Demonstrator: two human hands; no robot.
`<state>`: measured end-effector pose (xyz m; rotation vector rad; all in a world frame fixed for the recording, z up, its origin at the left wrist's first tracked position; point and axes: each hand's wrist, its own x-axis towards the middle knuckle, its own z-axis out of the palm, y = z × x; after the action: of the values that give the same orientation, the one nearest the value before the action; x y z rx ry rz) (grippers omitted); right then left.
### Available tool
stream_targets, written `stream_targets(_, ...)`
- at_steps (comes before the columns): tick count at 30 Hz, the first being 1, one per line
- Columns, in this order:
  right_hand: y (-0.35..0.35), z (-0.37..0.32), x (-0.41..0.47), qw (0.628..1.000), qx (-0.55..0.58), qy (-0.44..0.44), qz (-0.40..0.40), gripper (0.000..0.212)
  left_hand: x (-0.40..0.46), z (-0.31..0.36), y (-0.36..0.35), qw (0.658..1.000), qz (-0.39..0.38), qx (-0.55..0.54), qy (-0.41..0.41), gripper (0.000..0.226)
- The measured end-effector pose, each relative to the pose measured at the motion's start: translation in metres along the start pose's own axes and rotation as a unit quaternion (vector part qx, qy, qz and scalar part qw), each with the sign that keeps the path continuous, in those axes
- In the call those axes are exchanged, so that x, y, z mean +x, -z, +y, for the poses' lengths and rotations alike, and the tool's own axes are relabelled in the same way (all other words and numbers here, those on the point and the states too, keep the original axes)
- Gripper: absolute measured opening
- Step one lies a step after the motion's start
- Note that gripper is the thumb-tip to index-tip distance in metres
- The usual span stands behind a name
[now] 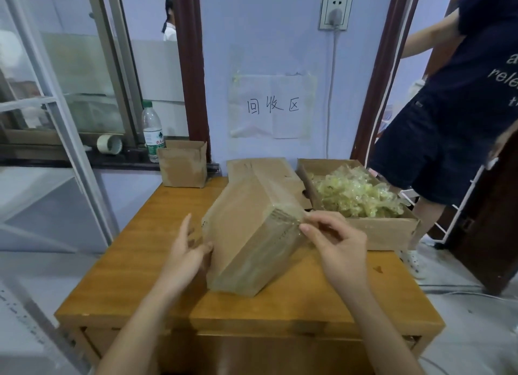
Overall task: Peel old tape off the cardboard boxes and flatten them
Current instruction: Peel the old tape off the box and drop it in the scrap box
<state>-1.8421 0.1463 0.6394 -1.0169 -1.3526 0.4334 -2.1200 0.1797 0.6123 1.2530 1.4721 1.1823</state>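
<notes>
A makeshift recycling corner in an office-like building: a handwritten white paper sign (271, 105) reading 回收区 taped to the pale blue wall (286, 24), above an open brown cardboard carton (384, 229) heaped with crumpled yellowish tape (354, 195)

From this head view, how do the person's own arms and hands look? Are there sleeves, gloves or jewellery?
Both forearms are bare to the bottom edge of the picture; no sleeve shows. The left hand and the right hand wear no gloves, and no ring, watch or bracelet is visible. The fingernails look short and unpainted.

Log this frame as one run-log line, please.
stage: peeling tape | left hand: steadies box | right hand: pinches tape at box corner | peeled tape in tray
</notes>
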Motion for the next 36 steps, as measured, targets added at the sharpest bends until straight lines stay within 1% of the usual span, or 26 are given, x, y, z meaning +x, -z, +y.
stream_targets(1,-0.001,-0.003,0.005,1.0,-0.012,0.02,-0.016,0.02,0.0,0.009,0.001,0.998,0.016,0.043,-0.036,0.08)
stream_targets(3,-0.006,-0.011,0.01,0.996,-0.04,0.067,-0.043,0.022,-0.002,0.032,-0.001,0.988,0.035,0.071,-0.134,0.067)
stream_targets(6,-0.016,-0.02,0.014,0.989,-0.065,0.118,-0.062,0.023,-0.003,0.07,-0.008,0.959,0.027,0.078,-0.27,0.045)
stream_targets(8,-0.02,-0.022,0.02,0.986,-0.077,0.132,-0.067,0.023,0.005,0.087,-0.013,0.938,0.013,0.112,-0.326,0.041)
stream_targets(9,-0.022,-0.024,0.022,0.986,-0.083,0.129,-0.067,0.024,0.01,0.091,-0.015,0.931,-0.005,0.145,-0.335,0.041)
stream_targets(11,-0.025,-0.03,0.022,0.987,-0.119,0.094,-0.056,0.03,0.017,0.094,-0.018,0.923,-0.029,0.221,-0.314,0.043)
stream_targets(13,-0.029,-0.04,0.014,0.986,-0.156,0.039,-0.034,0.04,0.018,0.091,-0.02,0.914,-0.013,0.278,-0.294,0.045)
stream_targets(14,-0.031,-0.044,0.007,0.988,-0.153,0.022,-0.015,0.041,0.015,0.091,-0.022,0.908,0.002,0.303,-0.288,0.045)
stream_targets(15,-0.034,-0.049,0.0,0.99,-0.141,0.019,0.014,0.034,0.011,0.091,-0.023,0.901,0.016,0.327,-0.283,0.045)
stream_targets(16,-0.036,-0.053,-0.007,0.991,-0.127,0.026,0.041,0.019,0.007,0.091,-0.024,0.895,0.029,0.348,-0.28,0.045)
stream_targets(17,-0.037,-0.057,-0.012,0.993,-0.113,0.015,0.039,0.012,0.002,0.093,-0.025,0.887,0.041,0.367,-0.277,0.047)
stream_targets(18,-0.039,-0.06,-0.013,0.995,-0.099,-0.011,0.016,0.03,-0.001,0.094,-0.024,0.88,0.049,0.384,-0.275,0.05)
stream_targets(19,-0.04,-0.064,-0.012,0.994,-0.09,-0.055,-0.027,0.048,-0.004,0.095,-0.023,0.874,0.054,0.397,-0.273,0.053)
stream_targets(20,-0.043,-0.069,-0.009,0.988,-0.102,-0.095,-0.067,0.06,-0.005,0.097,-0.021,0.871,0.054,0.407,-0.272,0.056)
stream_targets(22,-0.047,-0.078,0.001,0.968,-0.162,-0.153,-0.119,0.073,-0.006,0.101,-0.017,0.865,0.051,0.421,-0.268,0.058)
stream_targets(24,-0.05,-0.087,0.011,0.95,-0.223,-0.178,-0.124,0.078,-0.004,0.105,-0.014,0.863,0.051,0.427,-0.266,0.051)
stream_targets(26,-0.051,-0.095,0.018,0.936,-0.276,-0.179,-0.126,0.076,-0.002,0.105,-0.014,0.867,0.049,0.415,-0.273,0.044)
stream_targets(28,-0.05,-0.099,0.019,0.922,-0.312,-0.182,-0.143,0.07,0.001,0.1,-0.015,0.884,0.039,0.366,-0.289,0.038)
stream_targets(29,-0.048,-0.098,0.019,0.918,-0.311,-0.191,-0.154,0.067,0.001,0.097,-0.016,0.894,0.034,0.332,-0.298,0.037)
stream_targets(31,-0.046,-0.093,0.019,0.926,-0.261,-0.211,-0.171,0.058,0.002,0.09,-0.018,0.907,0.031,0.286,-0.308,0.037)
stream_targets(33,-0.043,-0.091,0.018,0.941,-0.174,-0.233,-0.172,0.048,0.002,0.084,-0.021,0.908,0.032,0.282,-0.308,0.033)
stream_targets(36,-0.041,-0.085,0.014,0.949,-0.089,-0.252,-0.169,0.043,0.004,0.081,-0.022,0.907,0.036,0.286,-0.307,0.04)
